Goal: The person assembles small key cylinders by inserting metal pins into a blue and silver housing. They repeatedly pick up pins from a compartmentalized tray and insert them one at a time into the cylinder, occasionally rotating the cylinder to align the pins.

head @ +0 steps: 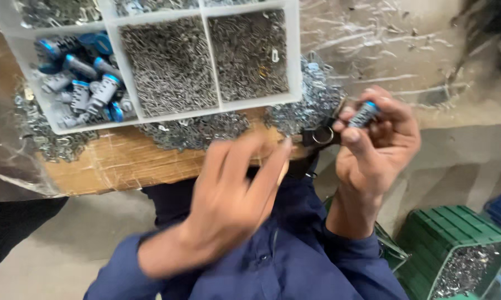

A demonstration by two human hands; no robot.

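Lock cylinder [365, 114], grey metal with a blue end, sits pinched in the fingertips of the right hand [375, 145], which is closed around it with a key ring [323, 135] hanging just below. Nearest the camera, the left hand [236, 191] hovers with fingers loosely spread and holding nothing, though motion blur makes it hard to be certain; it sits beside the right hand without touching the cylinder. This looks like the fitting stage, one part held steady while small pieces are added, so the next move seems to call for a fine pinch from the free hand. Beyond lies the wooden tabletop [122, 161], strewn with small metal parts [197, 130]. Farther still sits a white divided tray [117, 65], one compartment holding more cylinders [83, 83], others filled with tiny metal pieces [170, 64]. A green crate [428, 233] stands on the floor at right.
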